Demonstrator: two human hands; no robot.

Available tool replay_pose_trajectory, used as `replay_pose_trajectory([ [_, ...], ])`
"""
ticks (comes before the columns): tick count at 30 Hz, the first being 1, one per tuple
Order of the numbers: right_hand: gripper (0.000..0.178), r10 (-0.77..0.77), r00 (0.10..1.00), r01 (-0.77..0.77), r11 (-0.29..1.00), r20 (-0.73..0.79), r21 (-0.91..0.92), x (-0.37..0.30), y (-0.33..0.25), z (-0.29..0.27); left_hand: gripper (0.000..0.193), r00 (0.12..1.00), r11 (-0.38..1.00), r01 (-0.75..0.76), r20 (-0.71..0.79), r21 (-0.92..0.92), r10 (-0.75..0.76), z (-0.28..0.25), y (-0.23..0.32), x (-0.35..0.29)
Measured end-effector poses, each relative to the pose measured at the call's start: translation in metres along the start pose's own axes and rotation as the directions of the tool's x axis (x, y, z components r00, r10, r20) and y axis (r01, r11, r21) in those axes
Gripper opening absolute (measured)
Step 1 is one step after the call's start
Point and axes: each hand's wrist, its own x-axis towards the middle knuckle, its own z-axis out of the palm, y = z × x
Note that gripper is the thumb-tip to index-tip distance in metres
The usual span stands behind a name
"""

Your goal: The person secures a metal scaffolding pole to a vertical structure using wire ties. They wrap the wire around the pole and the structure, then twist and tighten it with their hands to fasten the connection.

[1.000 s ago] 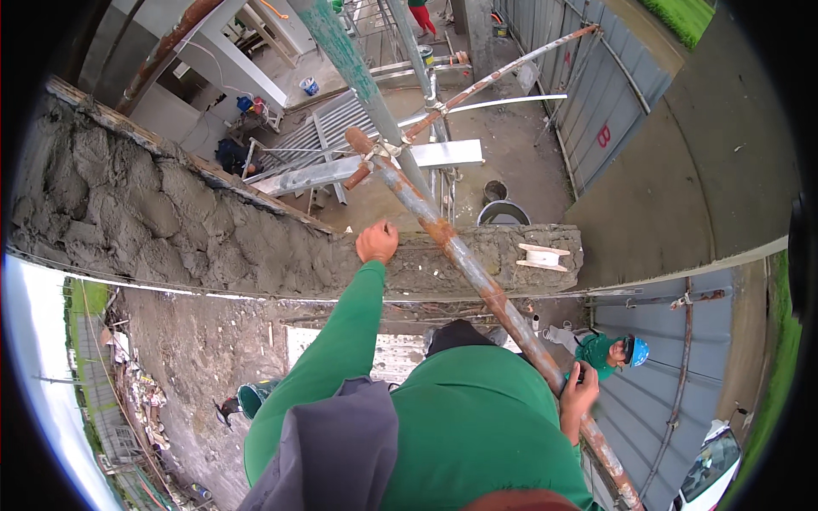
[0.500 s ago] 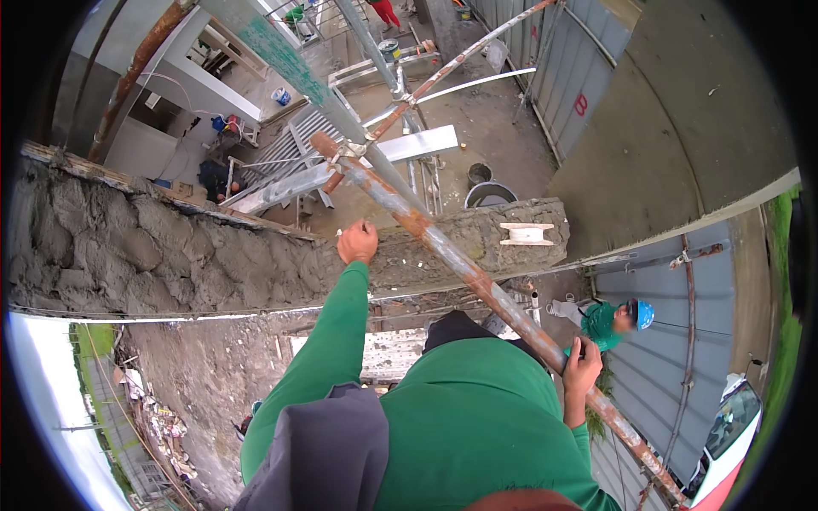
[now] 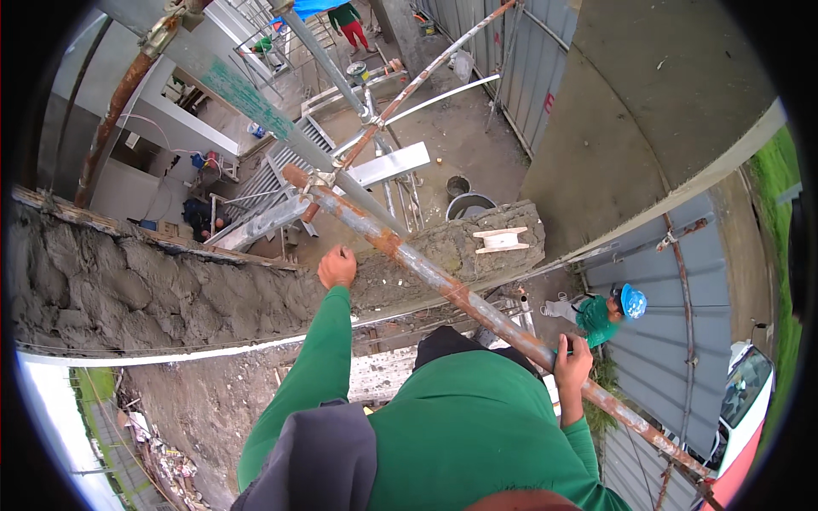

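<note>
My left hand [image 3: 337, 267] is closed, held over the near part of a wall top covered in rough grey mortar [image 3: 145, 281]. Whatever its fingers pinch, if anything, is hidden. My right hand [image 3: 573, 366] grips a rusty scaffold pipe [image 3: 456, 294], which slants across in front of me from upper left to lower right. A pale spool-shaped block [image 3: 501, 240] lies on the mortar near the wall's right end, beyond the pipe. Small white bits are scattered on the mortar between my left hand and the pipe.
A thicker green-stained pipe [image 3: 256, 102] crosses behind the rusty one, tied at a joint. Below stand a round tub [image 3: 469, 205] and a dark bucket [image 3: 458, 186]. A co-worker in a blue helmet [image 3: 632, 301] is at the right by a metal sheet fence [image 3: 656, 332].
The view has shifted, so the wall, pipe and spool-shaped block sit farther left. My left hand has come slightly nearer to me, still closed. My right hand stays on the pipe.
</note>
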Motion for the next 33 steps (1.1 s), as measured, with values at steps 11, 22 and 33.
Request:
replay_pose_trajectory([
  [11, 0.016, -0.027, 1.000, 0.027, 1.000, -0.004, 0.012, 0.000, -0.001, 0.003, 0.026, 1.000, 1.000, 0.004, -0.017, 0.019, -0.003, 0.003, -0.008, 0.000],
  [22, 0.031, 0.098, 0.994, -0.096, 0.994, 0.051, -0.041, 0.000, 0.008, 0.000, 0.032, 0.995, 0.994, -0.088, -0.043, 0.067, 0.091, 0.021, -0.012, 0.002],
  [33, 0.041, 0.101, 0.995, -0.101, 0.991, -0.004, -0.091, -0.011, 0.015, 0.002, 0.043, 0.989, 0.981, -0.128, 0.088, 0.144, 0.116, 0.009, -0.014, 0.004],
])
